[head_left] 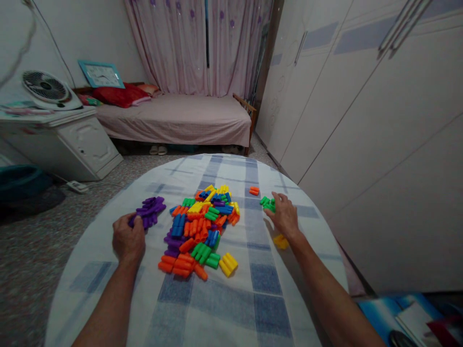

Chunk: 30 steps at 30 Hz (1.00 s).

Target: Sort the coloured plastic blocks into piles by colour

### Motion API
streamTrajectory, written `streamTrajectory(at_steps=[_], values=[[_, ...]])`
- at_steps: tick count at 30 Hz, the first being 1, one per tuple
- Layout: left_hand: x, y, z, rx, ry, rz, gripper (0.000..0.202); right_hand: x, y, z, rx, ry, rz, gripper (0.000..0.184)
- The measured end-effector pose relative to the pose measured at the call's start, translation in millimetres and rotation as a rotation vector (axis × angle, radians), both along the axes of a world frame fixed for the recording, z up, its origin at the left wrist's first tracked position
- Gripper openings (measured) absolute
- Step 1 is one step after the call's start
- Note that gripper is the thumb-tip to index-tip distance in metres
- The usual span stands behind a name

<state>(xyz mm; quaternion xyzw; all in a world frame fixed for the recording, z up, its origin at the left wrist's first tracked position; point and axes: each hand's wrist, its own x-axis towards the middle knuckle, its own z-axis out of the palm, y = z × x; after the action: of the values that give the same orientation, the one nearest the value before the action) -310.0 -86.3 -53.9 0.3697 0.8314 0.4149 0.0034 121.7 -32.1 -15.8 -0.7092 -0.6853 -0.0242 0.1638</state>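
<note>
Bullet-shaped plastic building blocks lie sorted and loose on the table. On the left, my left hand (128, 238) is closed at the near edge of a pile of purple building blocks (152, 209), its thumb against a purple piece. My right hand (285, 214) curls over a small group of green building blocks (266, 202) on the right, with green between thumb and fingers. Between the hands spreads a mixed heap of building blocks (197, 224) in orange, blue, green, yellow and purple. A yellow block (228, 264) sits at its near right edge.
An orange block (254, 191) lies beyond the green group, and yellow blocks (280, 242) lie under my right wrist. A checked cloth covers the round table (224, 308). Behind stand a bed (181, 115), a cabinet with a fan (47, 89), and a wardrobe (361, 144) at right.
</note>
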Motion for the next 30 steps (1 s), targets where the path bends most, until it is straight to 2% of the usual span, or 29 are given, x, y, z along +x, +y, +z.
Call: streamTrajectory(at_steps=[2, 4, 6, 11, 15, 19, 24, 27, 30], values=[[-0.3, -0.1, 0.1, 0.001, 0.006, -0.007, 0.033, -20.7, -6.7, -1.2, 0.039, 0.113, 0.186, 0.053], [-0.5, -0.5, -0.1, 0.004, 0.013, -0.005, 0.032, -43.5, -12.2, -6.5, -0.006, 0.273, 0.376, 0.049], [-0.5, -0.8, -0.5, 0.002, 0.015, 0.001, 0.033, -64.2, -14.6, -13.7, -0.077, 0.394, 0.448, 0.048], [-1.4, -0.4, -1.8, -0.004, 0.015, -0.010, 0.033, -90.2, -7.5, -26.8, -0.082, 0.456, 0.329, 0.041], [-2.7, 0.1, -2.2, -0.013, 0.009, 0.004, 0.033, -91.7, 0.0, -31.8, -0.058, 0.501, 0.232, 0.028], [-2.3, 0.1, -1.7, -0.032, -0.005, 0.004, 0.035, -86.9, 2.0, -32.8, -0.027, 0.515, 0.162, 0.022], [-2.3, 0.6, -2.6, -0.031, 0.019, -0.003, 0.034, -62.9, -6.5, -19.7, 0.031, 0.503, 0.091, 0.021], [-3.5, 1.1, -4.3, -0.040, 0.016, 0.000, 0.033, -37.6, -19.9, -6.0, -0.041, 0.443, 0.073, 0.020], [-4.9, 1.3, -6.2, -0.028, 0.029, -0.011, 0.035, -9.6, -35.0, 4.5, -0.126, 0.292, 0.032, 0.021]])
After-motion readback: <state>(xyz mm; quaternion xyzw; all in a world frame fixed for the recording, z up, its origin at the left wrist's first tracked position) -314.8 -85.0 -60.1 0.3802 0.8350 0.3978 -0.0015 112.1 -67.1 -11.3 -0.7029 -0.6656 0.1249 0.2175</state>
